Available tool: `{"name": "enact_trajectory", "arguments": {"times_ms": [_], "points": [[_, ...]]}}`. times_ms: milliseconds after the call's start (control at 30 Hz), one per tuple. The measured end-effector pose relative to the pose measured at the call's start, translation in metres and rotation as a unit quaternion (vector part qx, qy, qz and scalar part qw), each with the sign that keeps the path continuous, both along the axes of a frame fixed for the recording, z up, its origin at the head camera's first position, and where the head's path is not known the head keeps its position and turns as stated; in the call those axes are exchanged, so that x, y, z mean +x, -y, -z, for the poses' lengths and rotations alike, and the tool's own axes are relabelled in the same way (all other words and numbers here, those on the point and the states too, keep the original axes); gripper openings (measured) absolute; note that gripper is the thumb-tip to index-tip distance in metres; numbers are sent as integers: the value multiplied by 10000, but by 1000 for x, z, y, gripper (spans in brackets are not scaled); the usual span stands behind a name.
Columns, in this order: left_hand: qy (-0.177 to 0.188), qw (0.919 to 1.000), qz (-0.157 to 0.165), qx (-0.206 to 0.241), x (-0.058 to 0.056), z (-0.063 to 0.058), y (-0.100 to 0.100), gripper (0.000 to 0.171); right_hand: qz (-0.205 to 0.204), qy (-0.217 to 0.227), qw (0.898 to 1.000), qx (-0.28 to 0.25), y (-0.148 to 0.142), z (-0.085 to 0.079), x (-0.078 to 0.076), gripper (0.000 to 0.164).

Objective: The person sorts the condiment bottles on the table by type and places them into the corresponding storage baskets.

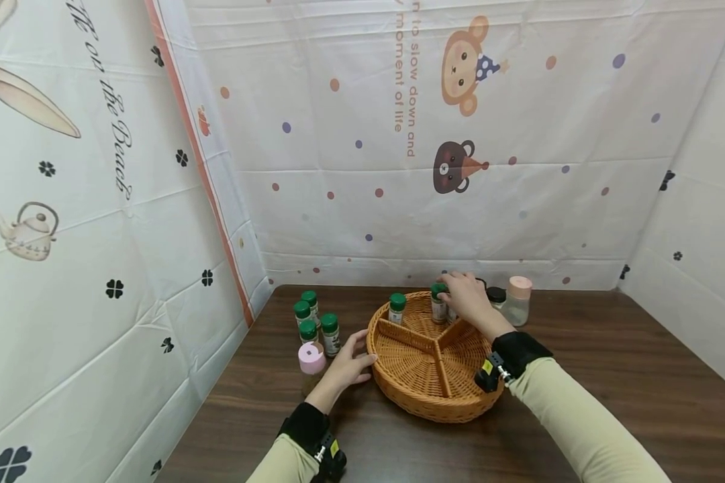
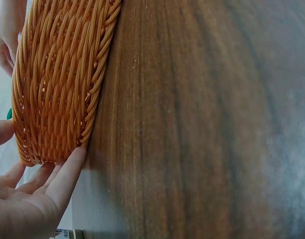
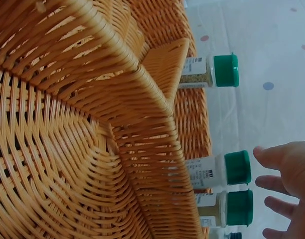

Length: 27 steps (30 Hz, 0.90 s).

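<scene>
A round wicker basket [image 1: 399, 386] with three compartments stands on the table. My left hand [image 1: 348, 365] rests against its left side; in the left wrist view the fingertips touch the woven wall. Over the far compartment is my right hand [image 1: 466, 295], and in the right wrist view its spread fingers are just apart from the green caps. Three green-capped spice jars stand in that compartment: one at the left [image 3: 226, 70], and two side by side, a middle jar [image 3: 237, 168] and a right jar [image 3: 239, 207], nearest the fingers.
Left of the basket stand several green-capped spice jars [image 1: 330, 333] and a pink-lidded jar [image 1: 311, 359]. Behind the right hand are a black-lidded jar [image 1: 496, 295] and a glass jar with a peach lid [image 1: 517, 302]. Printed cloth walls [image 1: 338, 228] border the table.
</scene>
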State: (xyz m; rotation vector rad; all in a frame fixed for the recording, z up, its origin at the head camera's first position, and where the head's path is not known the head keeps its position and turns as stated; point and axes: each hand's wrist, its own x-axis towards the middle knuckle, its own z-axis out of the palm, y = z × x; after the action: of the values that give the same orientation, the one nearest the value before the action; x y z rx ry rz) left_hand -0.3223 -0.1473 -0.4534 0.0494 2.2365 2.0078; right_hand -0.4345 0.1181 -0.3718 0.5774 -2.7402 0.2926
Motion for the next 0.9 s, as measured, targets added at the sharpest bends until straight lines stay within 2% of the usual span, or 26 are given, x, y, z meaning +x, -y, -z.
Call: {"name": "enact_trajectory", "arguments": {"times_ms": [500,900], "points": [[-1,10000,-36,29,-2,2,1,64,-293,-159,9991,-268,20,-13,11,35],[-10,10000,-91,-19,0,0,0,62,-562,-191,9980,-239,38,-26,19,34]]}}
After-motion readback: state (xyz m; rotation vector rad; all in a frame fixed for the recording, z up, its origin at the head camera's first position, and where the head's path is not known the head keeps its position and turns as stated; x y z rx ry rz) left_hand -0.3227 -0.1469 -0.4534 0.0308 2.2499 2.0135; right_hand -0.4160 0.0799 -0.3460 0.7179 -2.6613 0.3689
